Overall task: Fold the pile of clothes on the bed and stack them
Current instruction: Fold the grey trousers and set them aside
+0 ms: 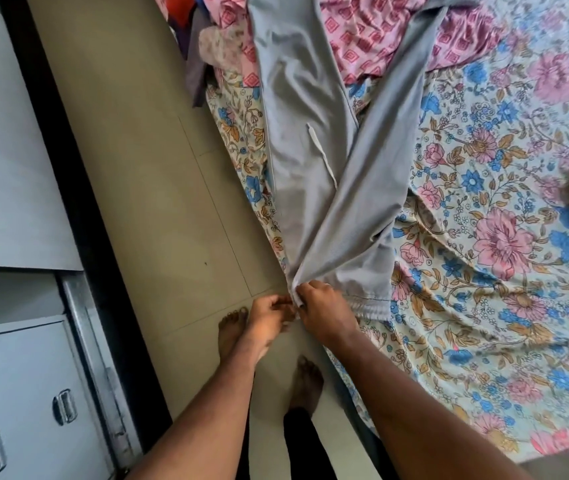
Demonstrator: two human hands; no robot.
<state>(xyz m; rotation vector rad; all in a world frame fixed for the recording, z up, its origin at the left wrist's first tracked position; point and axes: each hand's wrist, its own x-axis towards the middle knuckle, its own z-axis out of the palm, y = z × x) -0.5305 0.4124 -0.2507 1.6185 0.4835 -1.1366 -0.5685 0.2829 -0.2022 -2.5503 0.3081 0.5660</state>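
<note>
Grey trousers lie stretched along the edge of a bed dressed in a floral sheet, as a person standing barefoot on the tiled floor gathers the garment's near end. The right hand pinches the bunched grey fabric at the bed's edge, close to the elastic waistband, fingers curled over the cloth. The left hand, just beside it and over the floor, has its fingers curled toward the same gathered point; whether it actually grips the fabric or a loose cord cannot be told from this angle. One leg of the trousers runs straight up the bed, with a pale drawstring lying on it, while the other leg crosses diagonally toward the far side, so the two are not yet laid one on the other.

Work appears to be at an early stage: no folded garment or finished stack is in view, and a pile of unfolded clothes, among them pink patterned fabric, waits at the head of the bed under and around the trouser legs. Judging by this, the trousers must be aligned, folded and set down, and the remaining pile handled after them. Metal drawers stand at the left.
</note>
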